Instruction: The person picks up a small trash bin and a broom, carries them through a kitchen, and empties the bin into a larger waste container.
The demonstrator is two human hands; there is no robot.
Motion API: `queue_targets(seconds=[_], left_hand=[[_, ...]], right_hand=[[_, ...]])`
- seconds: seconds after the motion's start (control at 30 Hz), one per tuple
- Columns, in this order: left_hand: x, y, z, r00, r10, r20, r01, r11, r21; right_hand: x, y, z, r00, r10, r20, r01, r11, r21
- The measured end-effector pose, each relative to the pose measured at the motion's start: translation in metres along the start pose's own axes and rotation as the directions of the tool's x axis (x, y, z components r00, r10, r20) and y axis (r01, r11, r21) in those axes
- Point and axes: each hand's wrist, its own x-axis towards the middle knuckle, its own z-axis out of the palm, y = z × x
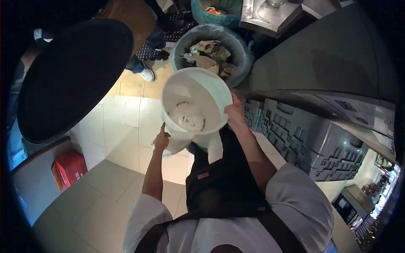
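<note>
A white plastic bucket (pixel 194 103) is held in front of my body, its mouth tilted up toward me, with pale residue stuck inside. My right hand (pixel 236 114) grips the bucket's rim on the right side. My left hand (pixel 161 139) supports the bucket's lower left side, with the index finger pointing up along its wall. Just beyond the bucket stands a trash bin (pixel 240 46) with a blue liner, full of crumpled paper and scraps. I wear a dark apron (pixel 221 185) over a white shirt.
A large round black table top (pixel 71 76) fills the left. A red box (pixel 69 168) sits on the tiled floor below it. Grey plastic crates (pixel 303 135) stack under a steel counter (pixel 333 59) on the right. Another person's legs and white shoe (pixel 147 74) stand near the bin.
</note>
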Motion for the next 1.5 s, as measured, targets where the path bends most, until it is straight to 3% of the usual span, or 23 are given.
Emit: queue_targets(seconds=[0.03, 0.13, 0.2, 0.23, 0.27, 0.3, 0.43, 0.47, 0.53, 0.57, 0.63, 0.67, 0.73, 0.77, 0.83, 0.97, 1.03, 1.07, 1.13, 1.2, 1.27, 1.33, 1.5], left_hand=[[-0.011, -0.006, 0.001, 0.995, -0.088, 0.038, 0.085, 0.994, 0.066], [-0.037, -0.031, 0.009, 0.996, -0.091, 0.003, 0.089, 0.981, 0.171], [-0.070, -0.047, 0.015, 0.984, -0.178, -0.030, 0.180, 0.981, 0.066], [-0.082, -0.083, 0.021, 0.997, 0.061, -0.048, -0.050, 0.979, 0.196], [-0.098, -0.084, 0.016, 0.994, 0.078, -0.081, -0.067, 0.990, 0.127], [-0.118, -0.061, 0.009, 0.983, -0.162, -0.084, 0.159, 0.987, -0.035], [-0.178, -0.095, 0.006, 0.940, -0.323, -0.114, 0.322, 0.946, -0.033], [-0.196, -0.132, 0.018, 0.984, -0.052, -0.170, 0.079, 0.984, 0.157], [-0.231, -0.142, 0.026, 0.902, -0.373, -0.219, 0.320, 0.916, -0.243], [-0.248, -0.138, 0.021, 0.883, -0.432, -0.184, 0.382, 0.889, -0.252], [-0.263, -0.125, 0.020, 0.828, -0.532, -0.179, 0.478, 0.835, -0.272], [-0.268, -0.118, 0.019, 0.828, -0.529, -0.185, 0.474, 0.837, -0.275], [-0.278, -0.103, 0.016, 0.818, -0.548, -0.172, 0.524, 0.835, -0.169], [-0.285, -0.096, 0.015, 0.810, -0.560, -0.175, 0.529, 0.826, -0.194], [-0.295, -0.108, 0.026, 0.781, -0.589, -0.208, 0.514, 0.795, -0.322], [-0.289, -0.052, 0.016, 0.651, -0.739, -0.176, 0.667, 0.666, -0.334], [-0.289, -0.052, 0.029, 0.676, -0.642, -0.361, 0.598, 0.765, -0.240], [-0.293, -0.044, 0.025, 0.666, -0.654, -0.359, 0.612, 0.754, -0.238], [-0.273, 0.033, -0.001, 0.641, -0.721, -0.263, 0.530, 0.664, -0.528], [-0.265, 0.018, 0.013, 0.624, -0.745, -0.235, 0.541, 0.629, -0.558], [-0.263, 0.049, 0.009, 0.665, -0.658, -0.355, 0.454, 0.733, -0.507], [-0.250, 0.031, 0.011, 0.702, -0.646, -0.301, 0.457, 0.732, -0.505], [-0.219, 0.098, -0.020, 0.712, -0.579, -0.396, 0.208, 0.713, -0.669]], right_hand=[[-0.019, -0.007, 0.003, 0.999, 0.008, -0.047, -0.007, 1.000, 0.029], [-0.048, -0.022, 0.007, 0.995, -0.050, -0.087, 0.055, 0.997, 0.062], [-0.061, -0.037, 0.002, 0.985, -0.171, -0.031, 0.172, 0.984, 0.042], [-0.072, -0.057, 0.006, 0.977, -0.214, -0.008, 0.213, 0.970, 0.112], [-0.083, -0.080, 0.013, 0.974, -0.228, -0.008, 0.227, 0.967, 0.117], [-0.092, -0.104, 0.020, 0.955, -0.293, -0.053, 0.296, 0.953, 0.064], [-0.073, -0.143, 0.044, 0.837, -0.500, -0.221, 0.503, 0.863, -0.045], [-0.056, -0.147, 0.047, 0.795, -0.574, -0.196, 0.568, 0.818, -0.093], [-0.004, -0.144, 0.047, 0.697, -0.707, -0.118, 0.663, 0.699, -0.270], [0.030, -0.137, 0.044, 0.647, -0.760, -0.060, 0.685, 0.614, -0.393], [0.077, -0.125, 0.054, 0.679, -0.733, -0.043, 0.513, 0.515, -0.687], [0.083, -0.125, 0.062, 0.836, -0.542, -0.081, 0.269, 0.534, -0.801], [0.110, -0.102, 0.067, 0.920, -0.383, -0.078, 0.028, 0.262, -0.965], [0.121, -0.084, 0.064, 0.923, -0.377, -0.073, 0.033, 0.268, -0.963], [0.147, -0.053, 0.058, 0.936, -0.351, 0.039, 0.081, 0.104, -0.991], [0.210, -0.039, 0.058, 0.927, -0.374, -0.005, 0.058, 0.158, -0.986], [0.242, -0.036, 0.043, 0.951, -0.308, -0.013, 0.048, 0.188, -0.981], [0.243, -0.025, 0.032, 0.929, -0.369, -0.017, 0.049, 0.169, -0.984], [0.247, -0.014, 0.022, 0.899, -0.436, -0.035, 0.034, 0.149, -0.988], [0.250, -0.003, 0.006, 0.902, -0.427, -0.071, -0.003, 0.158, -0.987], [0.263, 0.008, -0.015, 0.907, -0.414, -0.074, -0.008, 0.159, -0.987], [0.283, -0.002, -0.021, 0.925, -0.353, -0.139, -0.099, 0.129, -0.987], [0.205, -0.114, 0.067, 0.971, -0.230, -0.064, 0.004, 0.283, -0.959]])
